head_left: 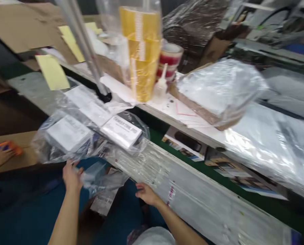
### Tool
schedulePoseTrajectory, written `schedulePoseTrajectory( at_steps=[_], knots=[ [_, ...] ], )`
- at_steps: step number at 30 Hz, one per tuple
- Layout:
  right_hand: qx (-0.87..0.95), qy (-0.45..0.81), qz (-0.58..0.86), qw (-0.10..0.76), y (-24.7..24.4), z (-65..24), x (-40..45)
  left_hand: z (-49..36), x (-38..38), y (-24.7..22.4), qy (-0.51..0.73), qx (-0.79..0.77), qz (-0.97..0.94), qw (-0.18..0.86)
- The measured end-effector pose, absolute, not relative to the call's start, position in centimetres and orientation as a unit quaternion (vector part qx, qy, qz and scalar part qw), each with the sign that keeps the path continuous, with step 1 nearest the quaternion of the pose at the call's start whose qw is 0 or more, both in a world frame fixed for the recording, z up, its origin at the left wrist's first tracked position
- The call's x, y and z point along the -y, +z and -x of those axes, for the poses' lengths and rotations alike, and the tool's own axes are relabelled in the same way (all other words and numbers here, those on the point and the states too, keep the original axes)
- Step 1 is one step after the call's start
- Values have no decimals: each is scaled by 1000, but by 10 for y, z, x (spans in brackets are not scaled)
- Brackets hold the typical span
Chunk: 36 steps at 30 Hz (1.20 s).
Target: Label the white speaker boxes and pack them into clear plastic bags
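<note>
My left hand (pixel 72 175) is closed at the edge of a crumpled clear plastic bag (pixel 98 178), its fingertips just under the packets on the bench. Beneath that bag is a carton with a white label (pixel 104 200). To the right, my right hand (pixel 146 194) is at the front edge of the grey metal bench (pixel 192 197), fingers loosely bent and apart, with nothing visible in them. Above my hands lie flat white packets in clear plastic bags, one plain (pixel 69 132) and one with printed text (pixel 121 131). The picture is blurred by motion.
A shelf behind carries a stack of yellow tape rolls (pixel 143 54), red tape (pixel 171 58), a white nozzle bottle (pixel 161 85) and an open carton of plastic bags (pixel 218 88). A metal post (pixel 82 44) rises at left. Another person's hand (pixel 1 160) is near an orange tool (pixel 12 148).
</note>
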State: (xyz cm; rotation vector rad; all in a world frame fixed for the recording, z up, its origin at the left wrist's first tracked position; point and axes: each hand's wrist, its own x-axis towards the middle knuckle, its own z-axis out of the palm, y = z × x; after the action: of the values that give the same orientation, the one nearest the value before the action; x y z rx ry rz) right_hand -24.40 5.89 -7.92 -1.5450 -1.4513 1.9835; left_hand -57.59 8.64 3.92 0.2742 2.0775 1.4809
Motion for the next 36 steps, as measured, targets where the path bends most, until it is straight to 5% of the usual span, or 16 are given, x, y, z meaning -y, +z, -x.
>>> schedulePoseTrajectory(
  at_steps=[2,6,13,20,25,31,36],
  knots=[
    [447,667,579,143,-69,168,-36,546,-54,23,530,-791,-77,297],
    [379,629,645,211,-30,49,-5,435,-9,11,426,-743,-121,503],
    [521,608,533,272,80,-5,22,190,-36,90,339,-380,-240,827],
    [562,451,633,284,154,-156,32,48,-59,152,251,-320,-596,692],
    [534,509,600,310,174,-279,78,-48,-23,158,222,-405,-631,623],
    [452,495,605,429,191,-401,134,-124,-9,162,128,-305,-620,711],
    [500,502,612,352,212,-464,173,-166,-6,159,138,-336,-548,753]
  ],
)
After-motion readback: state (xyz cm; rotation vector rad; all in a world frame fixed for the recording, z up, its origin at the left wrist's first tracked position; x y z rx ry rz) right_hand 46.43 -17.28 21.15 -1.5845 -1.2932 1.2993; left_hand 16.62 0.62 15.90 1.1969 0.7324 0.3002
